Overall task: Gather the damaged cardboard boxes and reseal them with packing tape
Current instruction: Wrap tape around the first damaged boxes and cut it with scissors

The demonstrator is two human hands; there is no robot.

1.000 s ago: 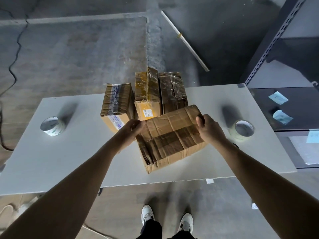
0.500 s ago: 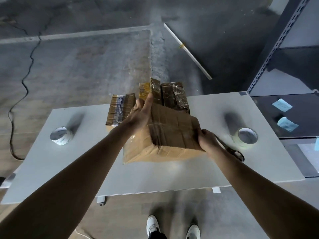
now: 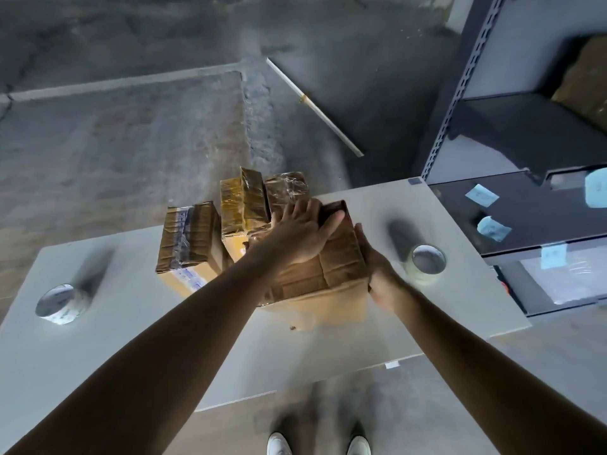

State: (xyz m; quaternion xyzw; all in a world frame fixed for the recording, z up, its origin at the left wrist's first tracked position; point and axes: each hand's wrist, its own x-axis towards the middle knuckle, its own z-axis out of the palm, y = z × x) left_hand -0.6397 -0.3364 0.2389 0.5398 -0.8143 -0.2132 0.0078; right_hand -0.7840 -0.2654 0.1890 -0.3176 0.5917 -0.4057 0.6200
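We see the boxes [image 3: 192, 239] gathered; our left hand [image 3: 300, 236] lies flat atop the big box [image 3: 341, 257], right hand [image 3: 382, 277] open against its side, tape rolls [image 3: 427, 262] untouched.

The left hand [image 3: 302, 239], right hand [image 3: 382, 280] and forearms [image 3: 197, 323] are bare; the shoes [image 3: 279, 444] are white.

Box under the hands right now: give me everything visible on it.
The box is brown cardboard, worn: its top is creased and wrinkled, with darker tape strips across it; the near side is paler and plain. It is over the middle of the white table, just in front of three other taped boxes. The left hand lies flat on its top, fingers straight and spread; the right hand rests against its right side. Blur hides whether its base touches the table.
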